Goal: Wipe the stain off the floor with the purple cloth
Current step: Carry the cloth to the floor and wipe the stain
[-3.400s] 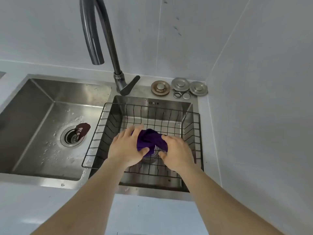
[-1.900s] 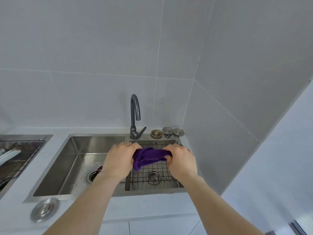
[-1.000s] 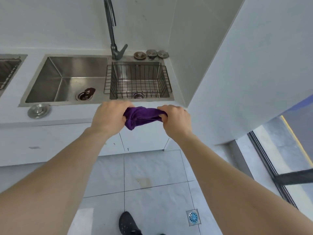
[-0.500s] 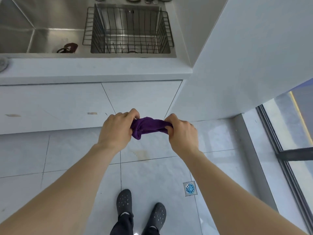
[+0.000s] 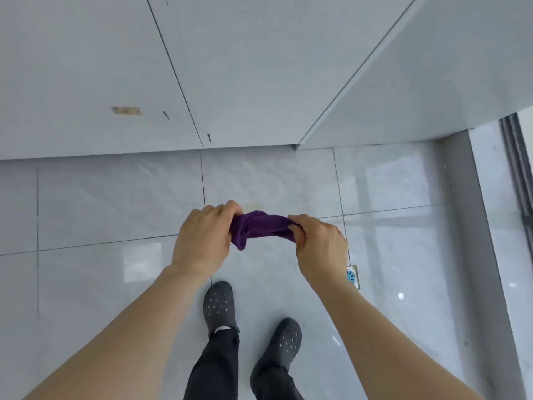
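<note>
The purple cloth (image 5: pixel 261 228) is bunched into a short roll and held in the air above the grey tiled floor. My left hand (image 5: pixel 202 238) grips its left end and my right hand (image 5: pixel 320 243) grips its right end. A faint yellowish stain (image 5: pixel 255 205) shows on the floor tile just beyond the cloth; most of it is hidden behind the cloth and my hands.
White cabinet doors (image 5: pixel 115 82) rise straight ahead, and a white side panel (image 5: pixel 432 82) stands at the right. A blue floor drain (image 5: pixel 352 276) sits by my right wrist. My two dark clogs (image 5: pixel 220 306) stand below. A sliding-door track (image 5: pixel 516 168) runs along the right edge.
The view has tipped down from the sink and counter to the floor. Both hands have kept their grip on the cloth and lowered it toward the tiles.
</note>
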